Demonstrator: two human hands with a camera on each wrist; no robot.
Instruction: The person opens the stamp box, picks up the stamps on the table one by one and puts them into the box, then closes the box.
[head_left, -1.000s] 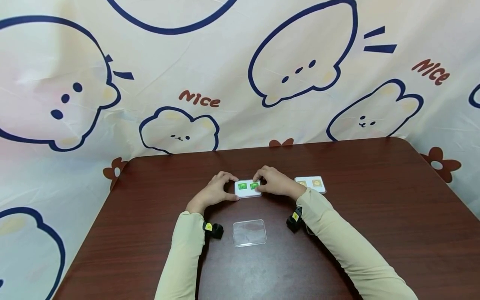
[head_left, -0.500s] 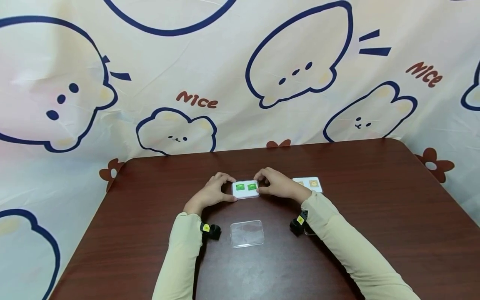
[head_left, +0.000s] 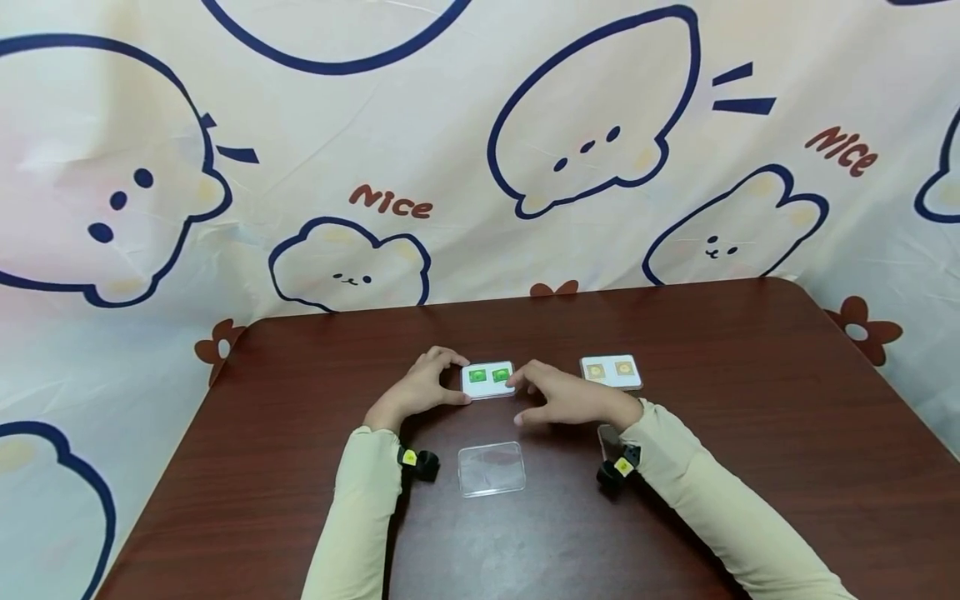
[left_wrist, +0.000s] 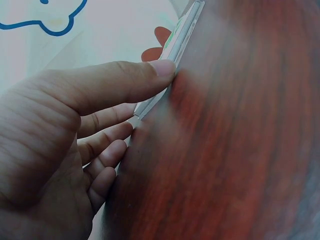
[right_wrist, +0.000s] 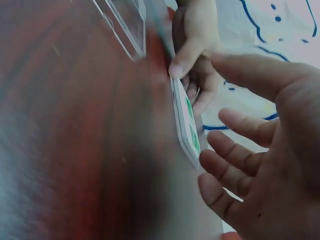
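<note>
My left hand holds a flat white rectangular case with two green pictures on its face. In the left wrist view the thumb rests on its near edge, and the fingers reach round to the far side. The case lies on the table, its rim looking clear and thin from the side. Just right of it, my right hand has its fingers spread and holds nothing. Its index fingertip overlaps the case's right end in the head view, while the thumb stands off toward the near side.
A similar white case with two yellowish pictures lies to the right. Nearer me, a clear plastic cover lies between the forearms. Another clear piece shows partly behind the right wrist camera. A patterned cloth hangs behind the brown table.
My right hand has let go of the case's right end, spread its fingers and drawn back toward me. The left hand keeps its hold. The head view has shifted slightly.
</note>
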